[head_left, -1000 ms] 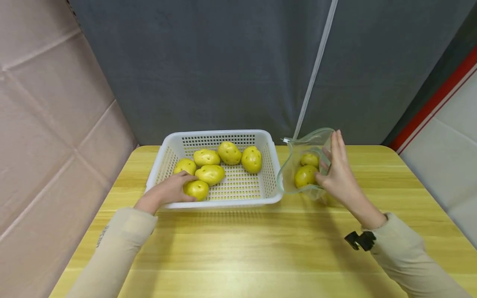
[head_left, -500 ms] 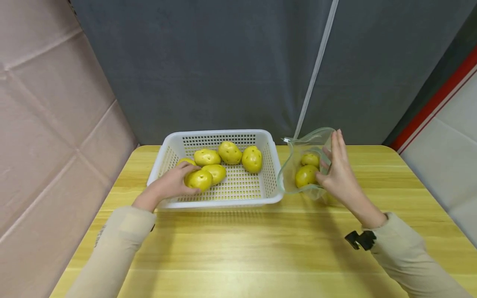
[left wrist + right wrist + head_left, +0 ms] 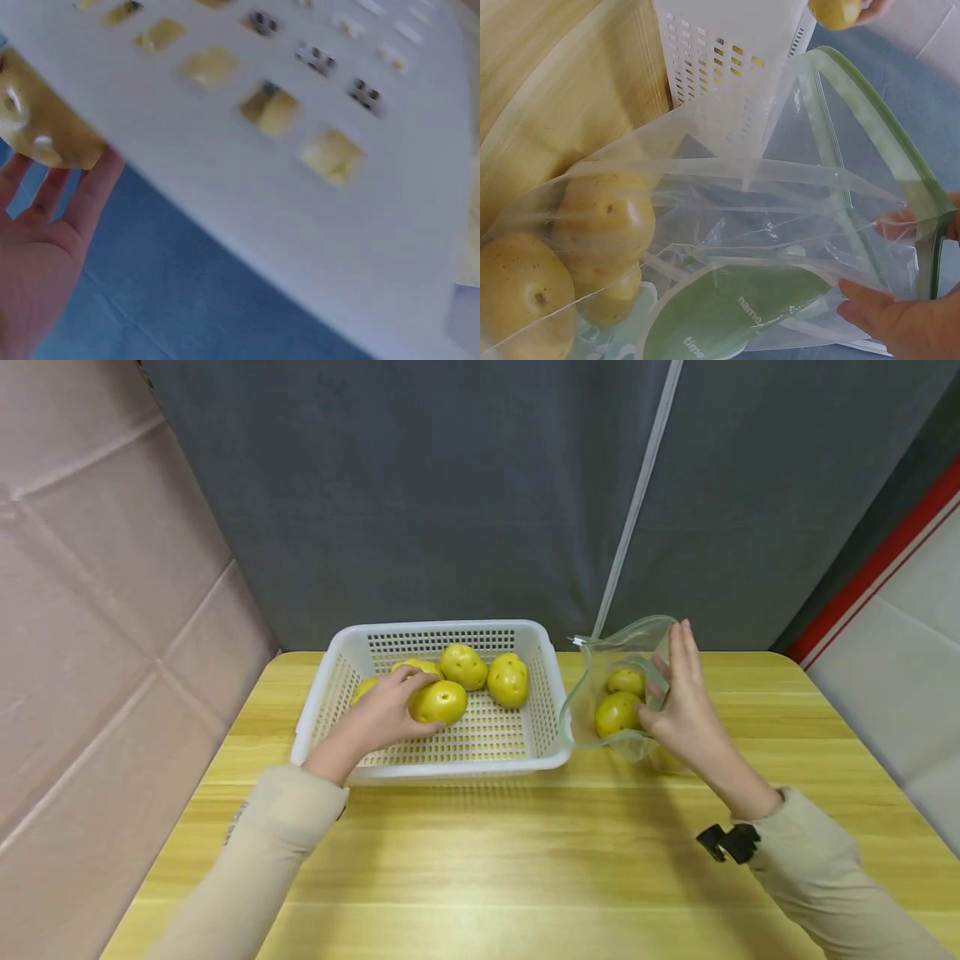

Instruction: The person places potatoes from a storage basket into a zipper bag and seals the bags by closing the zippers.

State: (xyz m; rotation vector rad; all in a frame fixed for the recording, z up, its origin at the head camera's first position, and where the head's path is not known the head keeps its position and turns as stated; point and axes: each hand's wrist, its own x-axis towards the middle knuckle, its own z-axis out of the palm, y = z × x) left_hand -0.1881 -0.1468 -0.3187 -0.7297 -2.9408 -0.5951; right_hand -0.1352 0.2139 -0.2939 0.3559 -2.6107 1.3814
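Observation:
My left hand (image 3: 380, 714) grips a yellow potato (image 3: 444, 703) above the white perforated basket (image 3: 457, 771), fingers over its far side and thumb on the near side. In the left wrist view, the fingers touch the potato (image 3: 45, 120) beyond the basket's wall (image 3: 247, 187). My right hand (image 3: 686, 718) holds the rim of a clear zip bag (image 3: 573, 720) with green edging, keeping its mouth spread. Its upper fingers look straight, with the thumb near the bag's mouth. Through the plastic, the right wrist view shows potatoes (image 3: 607, 214) lying inside the bag.
Several other potatoes (image 3: 507, 681) lie in the basket, some partly hidden by my left hand. Basket and bag stand side by side on a wooden table (image 3: 480, 860). A grey curtain (image 3: 420, 502) hangs behind the table, and a pale padded wall (image 3: 97, 610) is at the left.
My left hand has lifted a potato from the basket's near left and carried it right and a little away from me. My right hand and the bag have barely moved.

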